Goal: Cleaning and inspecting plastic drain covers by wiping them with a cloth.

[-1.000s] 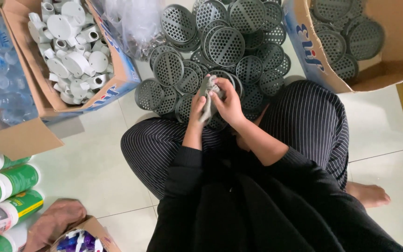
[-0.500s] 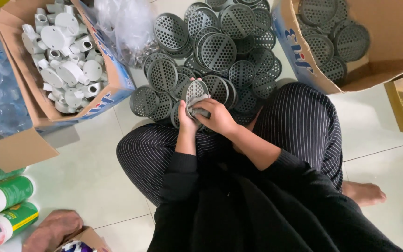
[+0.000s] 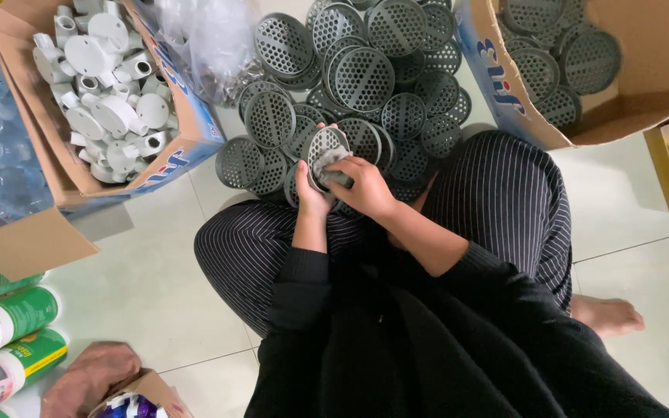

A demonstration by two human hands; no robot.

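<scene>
Down on the tiled floor [image 3: 156,286], our left hand [image 3: 313,195] grips a grey perforated disc [image 3: 324,145] by its edge while our right hand [image 3: 367,188] presses a grey cloth [image 3: 334,172] against it, just above our knees. Beyond lies a pile of discs [image 3: 365,77]. One cardboard box [image 3: 505,85] at the upper right holds more discs; another box [image 3: 187,116] at the upper left holds white fittings [image 3: 106,108]. Bare floor lies open at both sides.

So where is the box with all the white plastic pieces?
In the head view, the cardboard box of white fittings sits on the floor at the upper left, on the person's left side, just left of the pile of grey perforated discs.
</scene>
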